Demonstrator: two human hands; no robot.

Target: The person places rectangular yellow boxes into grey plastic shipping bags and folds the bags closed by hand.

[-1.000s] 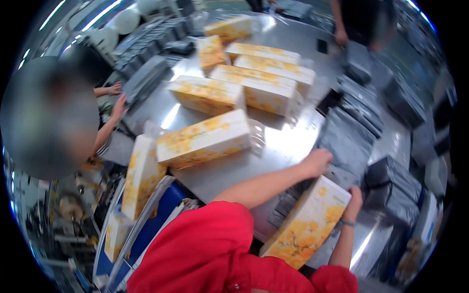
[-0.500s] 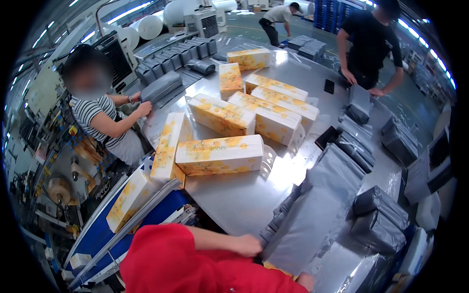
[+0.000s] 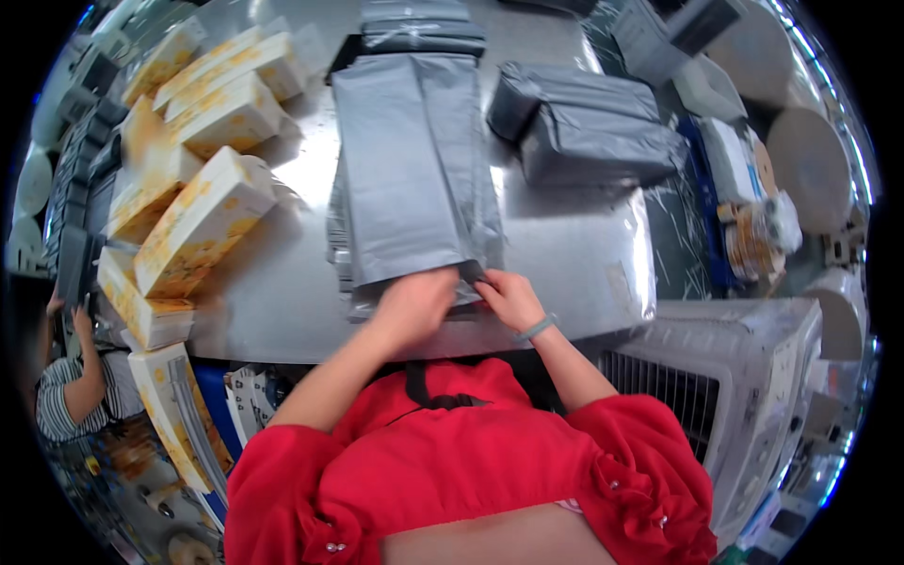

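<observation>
A stack of flat grey plastic mailing bags (image 3: 395, 179) lies lengthwise on the metal table in front of me. At its near end, the top bag's edge is lifted and shows a dark inside. My left hand (image 3: 417, 303) is curled at that edge, its fingertips partly hidden by the plastic. Close beside it, my right hand (image 3: 511, 299) pinches the bag's near right corner between thumb and fingers.
White-and-yellow printed cartons (image 3: 202, 221) stand at the left of the metal table (image 3: 574, 254). Filled grey parcels (image 3: 598, 141) sit to the right, and more grey packs (image 3: 419, 28) lie beyond the stack. A co-worker in a striped top (image 3: 71, 395) is at far left.
My view has swung to the right, bringing the bag stack to the centre. Both hands are now together at its near end, where the top bag's edge is lifted.
</observation>
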